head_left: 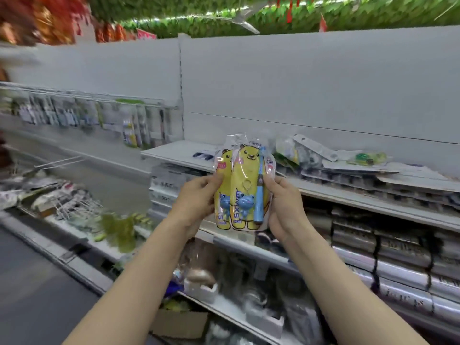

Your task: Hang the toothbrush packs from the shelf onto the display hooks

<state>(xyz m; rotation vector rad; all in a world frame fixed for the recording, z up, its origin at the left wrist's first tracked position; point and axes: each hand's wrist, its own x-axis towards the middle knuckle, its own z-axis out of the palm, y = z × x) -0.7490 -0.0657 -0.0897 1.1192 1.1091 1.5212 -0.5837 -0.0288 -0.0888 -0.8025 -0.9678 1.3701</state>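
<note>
While the head view swings and its left side smears, these points can be read from it.

Packs in hand: two yellow bear toothbrush packs (pixel 242 188) are held upright and overlapping in front of the shelf, the front one showing a blue toothbrush (pixel 260 190) along its right edge.

Left hand: the left hand (pixel 199 202) grips the left edge of the packs, thumb across the front and fingers behind.

Right hand: the right hand (pixel 283 207) grips the right edge the same way, so both hands are closed on the pair.

Shelf: the white shelf (pixel 174 153) behind the packs carries a loose pile of other packs (pixel 331 160) lying flat to the right, not yet hung.

Hooks: a rail of display hooks (pixel 99 99) to the upper left already bears a row of hanging packs (pixel 129 128), too blurred to tell what kind.

Bare hooks: lower left, a pair of bare wire hooks (pixel 62 161) juts out with nothing on it.

Progress: judging by the pile on the shelf and the pair in hand, the task looks only partly done; these two packs are off the shelf but well apart from any hook.

Left to do: carrying the pair to a hook, threading their top holes, then working through the remaining pile.
</note>
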